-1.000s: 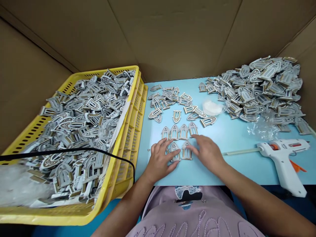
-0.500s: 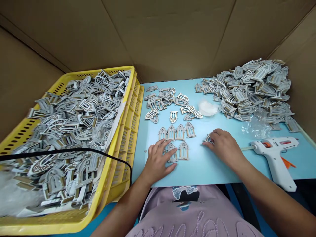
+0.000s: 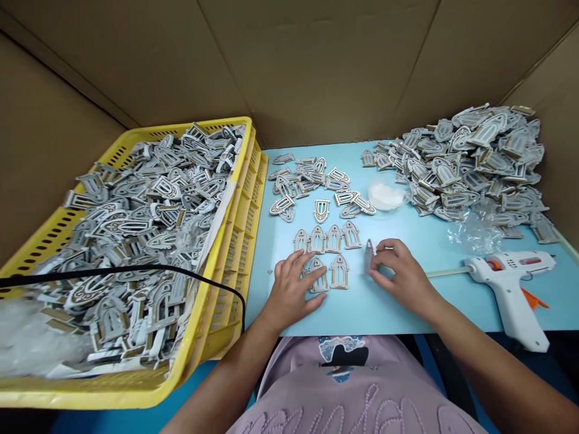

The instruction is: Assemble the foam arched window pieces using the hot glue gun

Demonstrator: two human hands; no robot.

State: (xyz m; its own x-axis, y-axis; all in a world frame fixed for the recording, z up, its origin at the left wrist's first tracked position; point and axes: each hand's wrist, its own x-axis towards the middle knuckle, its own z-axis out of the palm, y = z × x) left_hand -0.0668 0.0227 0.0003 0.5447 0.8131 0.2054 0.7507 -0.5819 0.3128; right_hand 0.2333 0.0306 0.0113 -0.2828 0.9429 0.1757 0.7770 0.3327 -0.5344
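Observation:
My right hand pinches a small grey arched window piece, tipped up on its edge above the light blue table. With fingers spread, my left hand rests over the left end of the nearer row of window pieces and partly hides them. In that row, one arched piece lies by my left fingertips and another arched piece lies flat just right of it. Behind them, several like pieces stand side by side in a second row, face down or plain side up.
A yellow crate heaped with window pieces stands at left, a black cable across it. A loose cluster, a white dish and a large pile lie farther back. A white glue gun lies at right. Cardboard walls surround the table.
My right hand has turned the window piece from a low slant to upright on edge, shifting slightly left. My left hand stays over the row. The whole view has shifted a little.

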